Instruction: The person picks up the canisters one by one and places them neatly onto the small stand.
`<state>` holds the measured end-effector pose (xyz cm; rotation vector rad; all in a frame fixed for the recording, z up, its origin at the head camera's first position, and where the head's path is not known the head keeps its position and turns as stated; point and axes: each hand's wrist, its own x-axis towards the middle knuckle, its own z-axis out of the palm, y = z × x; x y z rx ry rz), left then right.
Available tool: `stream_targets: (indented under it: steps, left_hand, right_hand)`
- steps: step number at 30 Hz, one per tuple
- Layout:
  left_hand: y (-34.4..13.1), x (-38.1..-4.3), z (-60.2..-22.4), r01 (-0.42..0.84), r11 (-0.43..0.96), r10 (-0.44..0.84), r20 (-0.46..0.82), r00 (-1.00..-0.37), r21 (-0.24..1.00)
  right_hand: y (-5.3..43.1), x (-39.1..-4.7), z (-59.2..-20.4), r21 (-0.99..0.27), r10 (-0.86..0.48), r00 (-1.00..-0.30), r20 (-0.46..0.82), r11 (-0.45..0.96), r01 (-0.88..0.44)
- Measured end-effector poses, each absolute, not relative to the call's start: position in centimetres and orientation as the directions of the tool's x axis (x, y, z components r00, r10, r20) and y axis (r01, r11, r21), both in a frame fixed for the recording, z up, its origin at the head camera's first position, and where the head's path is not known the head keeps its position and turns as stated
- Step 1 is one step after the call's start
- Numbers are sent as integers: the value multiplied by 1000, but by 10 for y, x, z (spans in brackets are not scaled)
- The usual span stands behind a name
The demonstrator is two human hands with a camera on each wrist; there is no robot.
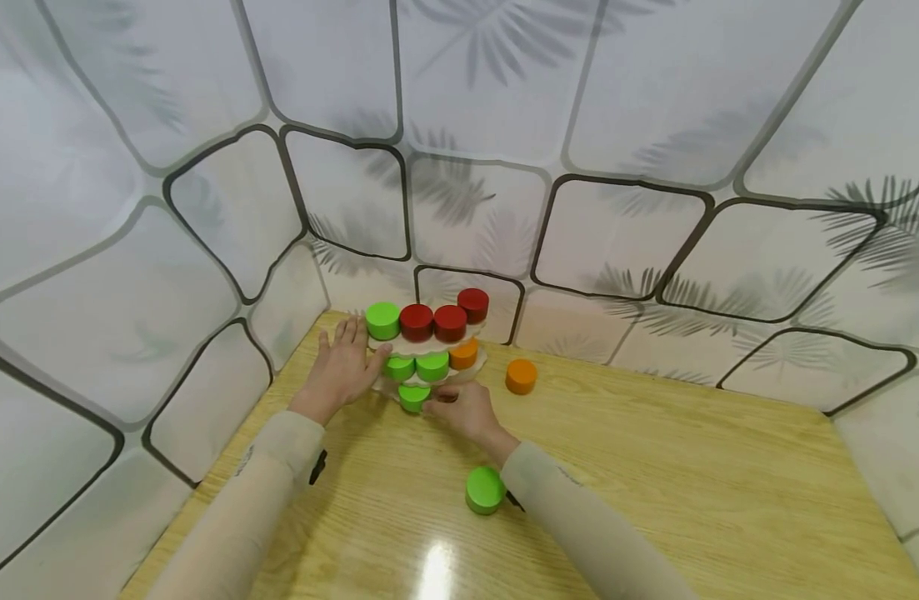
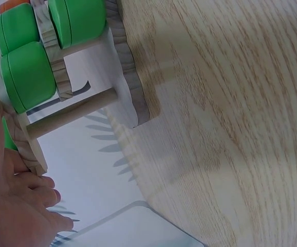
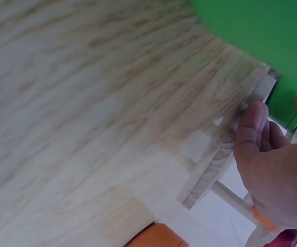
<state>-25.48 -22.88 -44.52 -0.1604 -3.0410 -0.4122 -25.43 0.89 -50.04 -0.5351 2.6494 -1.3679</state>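
Observation:
A tiered wooden rack [image 2: 125,77] with wavy-edged boards stands in the table's back left corner. A green round block [image 1: 383,321] and several red round blocks [image 1: 417,322] sit on its top tier. Green blocks [image 1: 432,365] and an orange block [image 1: 462,354] fill the middle one. My left hand [image 1: 341,367] holds the rack's left end, thumb on the front side and fingers beyond the board edge. Low at the front, my right hand [image 1: 470,410] pinches a green block [image 3: 284,103] at the bottom tier. Part of that block is hidden by the fingers.
On the table [image 1: 654,467], a loose green block [image 1: 485,490] lies near my right wrist. A loose orange block [image 1: 521,377] lies right of the rack. Patterned walls [image 1: 609,237] rise behind and at the left, close to the rack.

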Motion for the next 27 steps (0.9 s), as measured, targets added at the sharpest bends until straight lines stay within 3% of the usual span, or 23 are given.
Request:
stream_targets:
  steps: [19, 27]
  left_hand:
    - [-230, -255, -447, 105, 961, 87, 81, -993, 257]
    - [-228, -254, -448, 117, 956, 97, 89, -991, 270]
  right_hand:
    - [57, -238, -486, -828, -391, -920, 20, 509, -234]
    - [85, -226, -488, -848, -368, -929, -50, 507, -155]
